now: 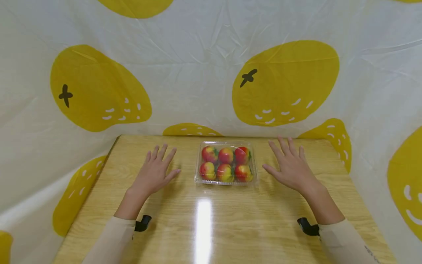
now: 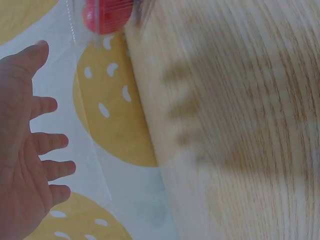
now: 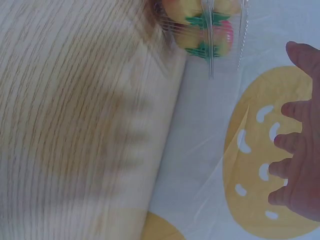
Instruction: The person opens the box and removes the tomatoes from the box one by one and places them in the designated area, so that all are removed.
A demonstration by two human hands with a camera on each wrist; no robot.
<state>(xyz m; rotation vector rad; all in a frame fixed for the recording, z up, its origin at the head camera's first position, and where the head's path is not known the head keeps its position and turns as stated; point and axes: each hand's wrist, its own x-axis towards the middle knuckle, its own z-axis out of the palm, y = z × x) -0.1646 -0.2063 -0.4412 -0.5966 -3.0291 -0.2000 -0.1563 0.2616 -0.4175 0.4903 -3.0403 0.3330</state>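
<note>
A clear plastic clamshell box [image 1: 197,176] stands near the far edge of the table, its lid down. Inside, several red-and-yellow fruits [image 1: 225,173] with green leaves sit in two rows. To the left of the box, my left hand [image 1: 154,171] hovers above the wood with fingers spread, holding nothing. My right hand [image 1: 291,168] is held the same way on the box's right side, palm down and apart from it. Both wrist views catch part of the box at the top, with red fruit [image 2: 107,15] in the left one and green leaves [image 3: 202,50] in the right.
The wooden table [image 1: 250,227] shows a bright light reflection in front of the box. White cloth [image 1: 194,84] printed with large yellow fruits hangs behind the table and along both sides. A black strap piece [image 1: 143,223] juts from each wrist.
</note>
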